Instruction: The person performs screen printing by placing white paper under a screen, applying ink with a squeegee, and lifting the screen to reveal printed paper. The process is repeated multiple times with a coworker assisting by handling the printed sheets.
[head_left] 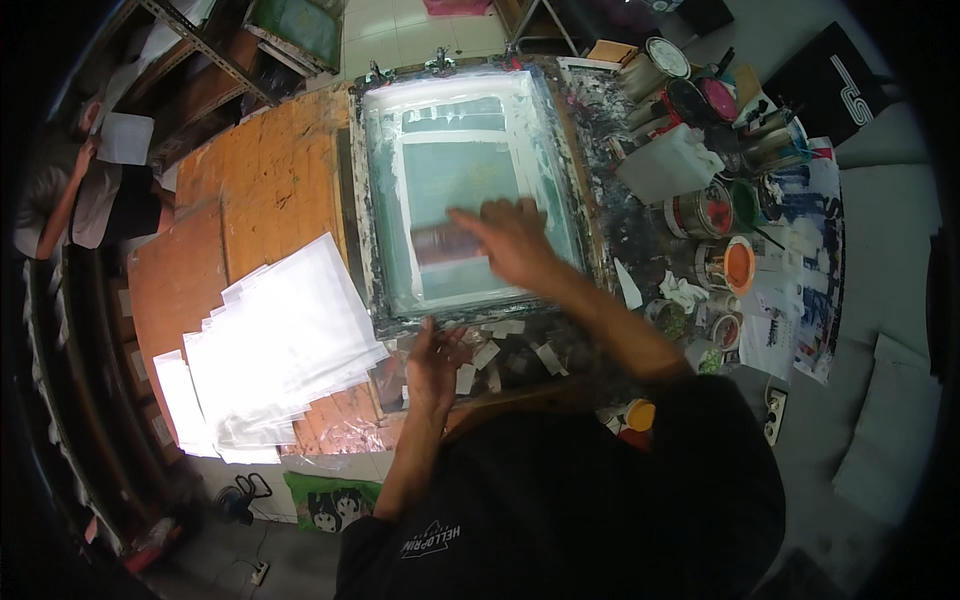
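A screen printing frame (368, 215) lies in front of me, its greenish mesh edged with white. Over the mesh, my right hand (512, 240) is closed round what looks like a squeegee (445, 244), reddish-brown and smeared by motion. The index finger of that hand points left along it; its grip is partly hidden. My left hand (432, 368) is at the near edge of the frame, palm up, with its fingers apart and loosely bent. One fingertip touches or nearly touches the frame's edge. A fanned stack of white paper sheets (275, 345) lies to the left.
Wooden boards (280, 185) extend left of the frame. On the right crowd paint cans, including an orange one (738, 262), and a whitish plastic jug (668, 165). Clamps (440, 62) sit at the frame's far edge. Another person (105, 200) holds a sheet at far left.
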